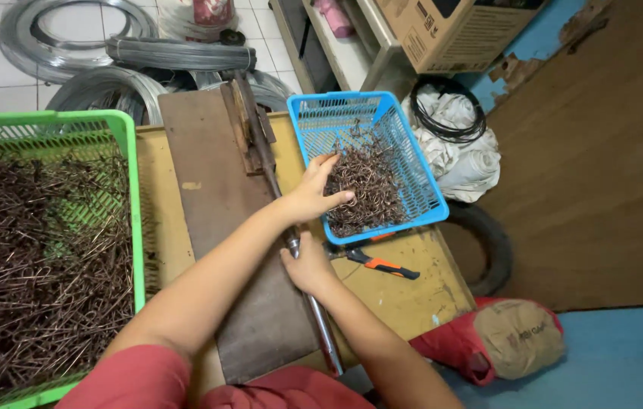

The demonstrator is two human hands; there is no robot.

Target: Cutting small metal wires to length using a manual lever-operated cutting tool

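The left hand (312, 195) reaches into the blue basket (420, 198), fingers curled loosely over the bent wire pieces (370, 185); better to pinch one piece free than drag a tangle. The right hand (308, 265) is closed around the metal lever bar (321, 322), which lies on the counter (405, 291), its long axis running from the wooden jig (249, 125) back toward the person.

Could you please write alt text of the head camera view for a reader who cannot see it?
A person's left hand reaches into a blue basket of bent wire pieces, while the right hand grips a metal lever bar over a dark board. A green basket of wire pieces stands at the left.
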